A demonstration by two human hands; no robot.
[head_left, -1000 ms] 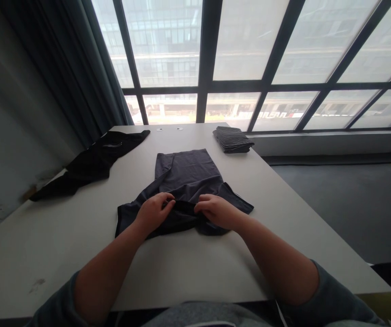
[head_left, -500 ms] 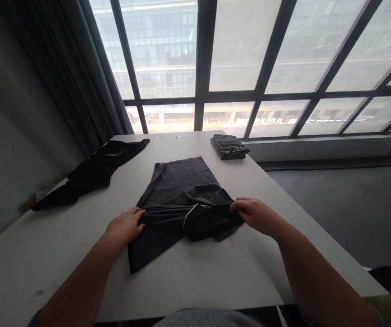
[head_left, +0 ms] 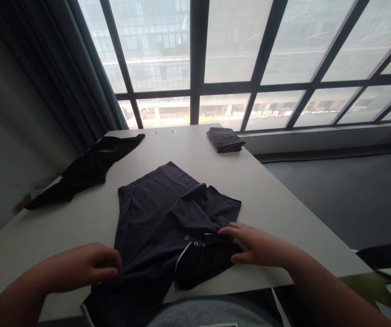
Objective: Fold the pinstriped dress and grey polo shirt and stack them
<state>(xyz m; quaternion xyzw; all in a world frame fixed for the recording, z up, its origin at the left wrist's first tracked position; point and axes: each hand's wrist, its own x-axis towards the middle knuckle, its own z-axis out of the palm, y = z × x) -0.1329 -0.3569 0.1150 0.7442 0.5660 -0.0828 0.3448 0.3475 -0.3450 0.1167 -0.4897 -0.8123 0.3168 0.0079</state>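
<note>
Left hand [head_left: 88,263] half-curled, grip unclear; right hand [head_left: 256,245], thumb spread, touches dark garment [head_left: 158,213]

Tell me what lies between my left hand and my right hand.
In the head view, a rumpled dark garment spreads on the white table between your left hand and right hand, small rings showing nearer the right.

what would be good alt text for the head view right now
A person's left hand and right hand flank a rumpled dark short-sleeved shirt on a white table. Farther back lie a black garment and folded striped cloth.
</note>
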